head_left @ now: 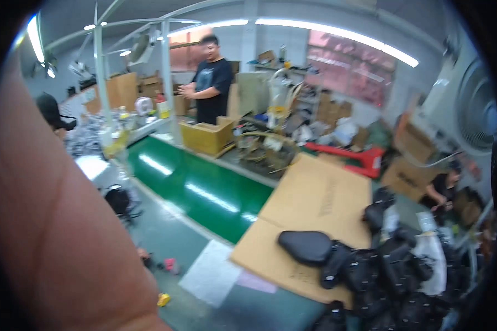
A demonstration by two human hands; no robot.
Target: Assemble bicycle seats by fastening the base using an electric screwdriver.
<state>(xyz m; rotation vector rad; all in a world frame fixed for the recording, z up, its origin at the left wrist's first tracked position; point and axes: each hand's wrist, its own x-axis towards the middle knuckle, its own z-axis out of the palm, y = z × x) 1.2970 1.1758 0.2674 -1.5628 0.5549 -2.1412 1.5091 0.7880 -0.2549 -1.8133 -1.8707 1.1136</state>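
My left hand point(66, 204), or the wrist and forearm below it, is very close and fills the left side of the head view. Its fingers do not show, so what it holds, if anything, is hidden. My right hand is out of sight. Beyond the left arm lies a blue-green work table point(204, 218) with a white sheet point(211, 274), a small pink piece point(172, 266) and a small yellow piece point(163, 299). To the right, a black padded saddle point(305, 247) rests on a large flat cardboard sheet point(315, 198).
Several black saddles point(392, 270) are heaped at the right. A shiny green conveyor belt point(199, 185) runs past the table. Behind it one person point(212, 83) stands near a yellow box point(207, 136); another person point(443, 187) is at the far right, below a fan point(476, 107). A red pallet jack point(348, 156) stands behind the cardboard.
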